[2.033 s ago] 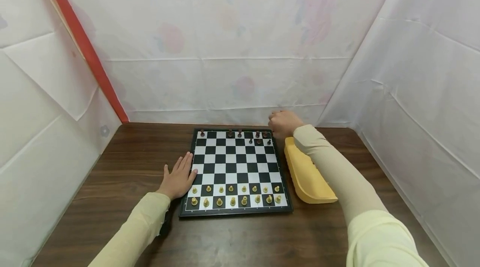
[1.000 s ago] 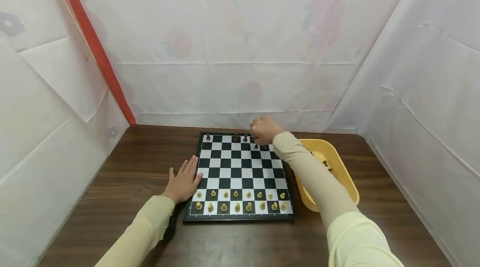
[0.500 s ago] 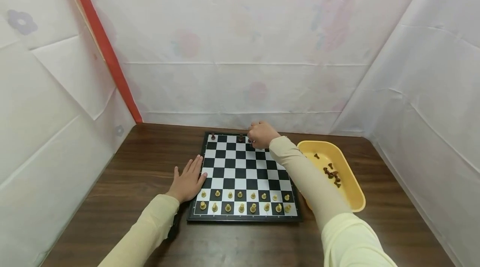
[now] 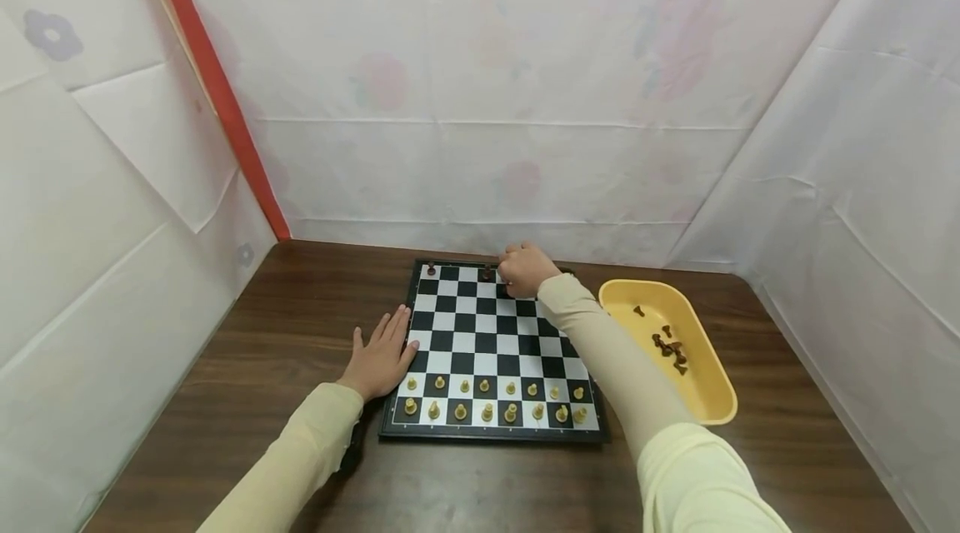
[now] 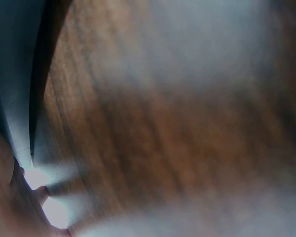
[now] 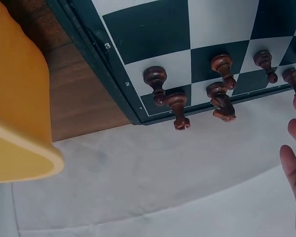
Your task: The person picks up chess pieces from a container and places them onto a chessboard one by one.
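Note:
A black-and-white chessboard (image 4: 480, 341) lies on a dark wooden table. Light pieces (image 4: 487, 400) fill its two near rows. My right hand (image 4: 525, 269) hovers over the far rows with its knuckles up and fingers curled down, hiding whatever is beneath it. Two dark pieces (image 4: 431, 270) stand to its left on the back row. In the right wrist view, several dark pieces (image 6: 219, 98) stand at the board's edge (image 6: 113, 84), and my fingertips (image 6: 292, 163) show at the right margin, apart from them. My left hand (image 4: 382, 358) lies flat, touching the board's left edge.
A yellow tray (image 4: 705, 400) holding several dark pieces (image 4: 667, 346) sits right of the board; its rim (image 6: 15, 98) fills the right wrist view's left side. White sheeting walls the table on three sides. The left wrist view is a blur of wood grain (image 5: 153, 123).
My right hand has moved left along the far rows from the board's far right corner, then stayed nearly still. The left hand has not moved.

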